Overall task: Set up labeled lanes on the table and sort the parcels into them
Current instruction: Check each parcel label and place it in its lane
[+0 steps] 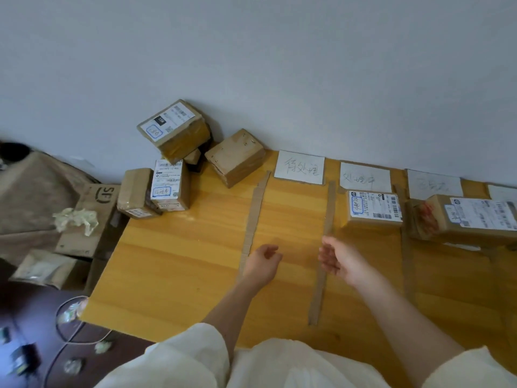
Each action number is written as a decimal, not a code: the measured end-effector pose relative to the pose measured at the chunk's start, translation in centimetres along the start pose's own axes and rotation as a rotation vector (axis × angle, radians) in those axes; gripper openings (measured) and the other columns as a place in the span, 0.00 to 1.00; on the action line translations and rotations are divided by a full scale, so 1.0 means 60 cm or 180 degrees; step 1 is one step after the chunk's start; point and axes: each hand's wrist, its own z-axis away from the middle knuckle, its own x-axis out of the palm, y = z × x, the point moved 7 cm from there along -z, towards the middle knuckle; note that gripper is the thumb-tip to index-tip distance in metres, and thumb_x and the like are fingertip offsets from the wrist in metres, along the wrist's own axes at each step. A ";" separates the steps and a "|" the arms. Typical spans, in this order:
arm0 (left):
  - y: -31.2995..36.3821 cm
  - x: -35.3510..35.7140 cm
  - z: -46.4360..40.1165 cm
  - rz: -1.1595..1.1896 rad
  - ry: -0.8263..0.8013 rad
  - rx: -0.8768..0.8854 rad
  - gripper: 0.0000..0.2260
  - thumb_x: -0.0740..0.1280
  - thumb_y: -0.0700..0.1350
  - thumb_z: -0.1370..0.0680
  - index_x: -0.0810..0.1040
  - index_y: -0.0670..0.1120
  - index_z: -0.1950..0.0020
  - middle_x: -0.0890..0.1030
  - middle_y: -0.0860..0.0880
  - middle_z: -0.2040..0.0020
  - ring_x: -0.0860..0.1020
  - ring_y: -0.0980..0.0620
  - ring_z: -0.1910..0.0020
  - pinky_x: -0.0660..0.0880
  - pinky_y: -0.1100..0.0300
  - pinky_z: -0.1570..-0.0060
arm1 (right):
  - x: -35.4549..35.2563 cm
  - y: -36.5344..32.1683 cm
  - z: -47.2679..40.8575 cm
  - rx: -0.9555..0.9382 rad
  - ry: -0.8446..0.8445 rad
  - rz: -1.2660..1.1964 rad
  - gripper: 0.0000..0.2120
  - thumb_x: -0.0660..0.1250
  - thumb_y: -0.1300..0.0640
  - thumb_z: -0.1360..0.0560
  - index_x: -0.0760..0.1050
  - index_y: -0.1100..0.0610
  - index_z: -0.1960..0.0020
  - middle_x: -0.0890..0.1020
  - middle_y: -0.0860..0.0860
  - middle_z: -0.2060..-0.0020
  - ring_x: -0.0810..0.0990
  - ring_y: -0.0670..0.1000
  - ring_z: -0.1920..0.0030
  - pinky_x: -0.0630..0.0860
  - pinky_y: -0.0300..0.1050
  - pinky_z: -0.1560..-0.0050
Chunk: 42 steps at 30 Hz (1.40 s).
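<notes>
Cardboard strips [256,217] [326,242] divide the wooden table [179,264] into lanes, each headed by a handwritten white label [299,167] at the wall. The first lane holds no parcel. One labelled parcel [373,210] lies in the second lane under its label [365,177], and another parcel [470,217] lies in the third. A heap of brown parcels [173,130] [235,156] [167,186] [134,193] sits at the table's far left corner. My left hand [263,261] and my right hand [340,260] hover over the first lane, fingers loosely curled, holding nothing.
Left of the table lie flattened cartons [95,208], crumpled paper [75,219] and a brown bag [33,189]. A cable [70,317] and small scraps lie on the dark floor below. A further label [502,190] shows at the right edge.
</notes>
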 end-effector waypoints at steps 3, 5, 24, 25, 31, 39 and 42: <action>-0.030 -0.041 0.011 0.0231 0.0253 -0.0077 0.16 0.63 0.52 0.20 0.75 0.50 0.34 0.79 0.51 0.39 0.76 0.55 0.52 0.75 0.58 0.50 | 0.059 0.005 0.007 -0.0199 -0.0115 0.0490 0.05 0.65 0.55 0.21 0.75 0.54 0.55 0.79 0.49 0.64 0.80 0.45 0.73 0.70 0.36 0.75; -0.054 -0.073 0.016 0.0358 0.0476 -0.0177 0.14 0.63 0.51 0.21 0.76 0.50 0.36 0.80 0.51 0.41 0.78 0.52 0.50 0.76 0.57 0.50 | 0.103 0.004 0.013 -0.0323 -0.0214 0.0795 0.05 0.66 0.54 0.21 0.75 0.54 0.55 0.80 0.50 0.62 0.80 0.46 0.70 0.71 0.37 0.75; -0.095 -0.440 -0.016 0.1355 0.2391 0.0424 0.12 0.63 0.42 0.21 0.75 0.48 0.38 0.79 0.54 0.44 0.77 0.56 0.46 0.71 0.63 0.47 | 0.532 -0.204 0.049 -0.1200 -0.1087 0.1664 0.20 0.67 0.46 0.23 0.73 0.56 0.36 0.80 0.50 0.48 0.81 0.50 0.50 0.79 0.49 0.46; -0.079 -0.463 -0.025 0.1382 0.2424 0.0510 0.12 0.63 0.42 0.21 0.75 0.48 0.37 0.79 0.54 0.44 0.76 0.56 0.46 0.71 0.64 0.48 | 0.545 -0.219 0.045 -0.1187 -0.1060 0.1618 0.19 0.66 0.45 0.23 0.73 0.55 0.37 0.80 0.50 0.47 0.81 0.50 0.50 0.79 0.49 0.46; 0.001 -0.581 -0.111 0.1328 0.2335 0.0738 0.20 0.62 0.50 0.20 0.66 0.52 0.28 0.72 0.55 0.31 0.72 0.56 0.36 0.70 0.60 0.40 | 0.605 -0.288 0.029 -0.1029 -0.0920 0.1194 0.15 0.64 0.45 0.21 0.70 0.52 0.39 0.78 0.50 0.45 0.80 0.52 0.46 0.79 0.53 0.43; 0.039 -0.642 -0.231 0.1679 0.1914 0.0611 0.23 0.59 0.52 0.18 0.59 0.55 0.23 0.64 0.52 0.24 0.63 0.51 0.26 0.66 0.52 0.31 | 0.669 -0.309 -0.001 -0.0873 -0.0719 0.0530 0.28 0.66 0.46 0.23 0.63 0.53 0.27 0.78 0.51 0.47 0.79 0.50 0.53 0.78 0.49 0.50; 0.046 -0.647 -0.251 0.1790 0.1779 0.0670 0.23 0.58 0.51 0.18 0.59 0.53 0.23 0.66 0.52 0.25 0.65 0.53 0.27 0.63 0.56 0.31 | 0.689 -0.305 -0.006 -0.0872 -0.0706 0.0426 0.32 0.67 0.45 0.24 0.59 0.51 0.25 0.77 0.52 0.37 0.79 0.54 0.46 0.77 0.47 0.56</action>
